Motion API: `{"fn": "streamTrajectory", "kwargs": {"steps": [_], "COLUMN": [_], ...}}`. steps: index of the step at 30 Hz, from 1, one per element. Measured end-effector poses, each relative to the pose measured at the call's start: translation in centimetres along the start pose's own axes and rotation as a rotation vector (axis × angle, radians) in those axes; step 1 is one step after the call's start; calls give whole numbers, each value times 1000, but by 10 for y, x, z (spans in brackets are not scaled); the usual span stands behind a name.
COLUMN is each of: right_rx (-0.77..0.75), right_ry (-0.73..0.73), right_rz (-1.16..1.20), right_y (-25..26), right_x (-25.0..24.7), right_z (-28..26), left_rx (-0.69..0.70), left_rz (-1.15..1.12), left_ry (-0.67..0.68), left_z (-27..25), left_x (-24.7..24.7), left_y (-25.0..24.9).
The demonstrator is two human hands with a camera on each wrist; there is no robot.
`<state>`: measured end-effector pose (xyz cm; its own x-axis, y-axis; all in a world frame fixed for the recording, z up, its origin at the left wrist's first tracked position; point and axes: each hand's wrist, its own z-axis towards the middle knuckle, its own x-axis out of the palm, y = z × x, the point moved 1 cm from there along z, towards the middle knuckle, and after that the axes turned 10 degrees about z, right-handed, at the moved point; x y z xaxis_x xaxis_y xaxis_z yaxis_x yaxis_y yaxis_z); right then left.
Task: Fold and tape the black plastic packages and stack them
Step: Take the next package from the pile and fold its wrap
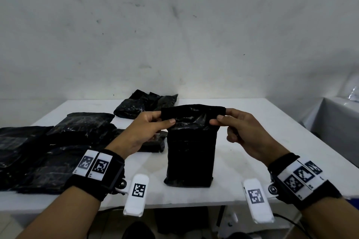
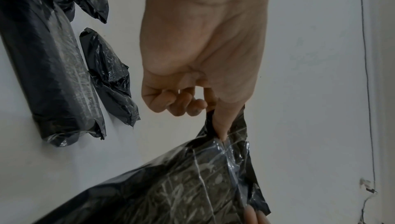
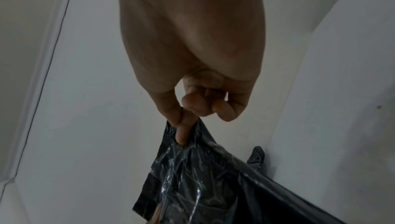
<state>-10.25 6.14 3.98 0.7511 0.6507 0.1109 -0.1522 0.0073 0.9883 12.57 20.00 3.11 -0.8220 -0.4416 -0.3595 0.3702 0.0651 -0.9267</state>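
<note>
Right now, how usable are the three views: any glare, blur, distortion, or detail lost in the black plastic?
Head view: sharp, wide-angle bending at the table edges, upright package nearly featureless black. Left wrist view: dim, glare streaks on the package's plastic, left hand close and soft. Right wrist view: dim, right hand slightly blurred, small highlights on the film.

package pile (image 1: 29,151) cut off at left edge, small package (image 1: 155,144) partly behind left hand (image 1: 143,132)

It looked like a plain packing room: a bare, scuffed white wall (image 1: 174,35), a white flat table (image 1: 252,141), and many shiny black plastic packages (image 1: 58,141) piled on it.
</note>
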Motion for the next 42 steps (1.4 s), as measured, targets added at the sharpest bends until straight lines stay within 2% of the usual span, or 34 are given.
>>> {"fn": "streamTrajectory", "kwargs": {"steps": [8, 14, 17, 20, 23, 27, 42], "right_rx": [13, 19, 13, 16, 23, 26, 43], "right_ry": [-77, -52, -48, -50, -49, -39, -43], "right_rz": [-128, -151, -142, -133, -120, -105, -158], "right_y": [2, 6, 8, 8, 6, 6, 7], "right_x": [-4, -3, -1, 0, -1, -1, -4], "right_z": [6, 5, 4, 3, 3, 2, 4], "left_rx": [-11, -33, -85, -132, -158, -132, -127], "left_rz": [50, 74, -63, -310, -501, -574, -404], "left_ry": [-1, -51, -143, -166, -110, -22, 18], "left_z": [-4, -4, -4, -8, -12, -8, -5], "left_x": [-7, -10, -14, -15, -10, -2, -16], "left_y": [-1, -4, -3, -2, -5, -12, -14]}}
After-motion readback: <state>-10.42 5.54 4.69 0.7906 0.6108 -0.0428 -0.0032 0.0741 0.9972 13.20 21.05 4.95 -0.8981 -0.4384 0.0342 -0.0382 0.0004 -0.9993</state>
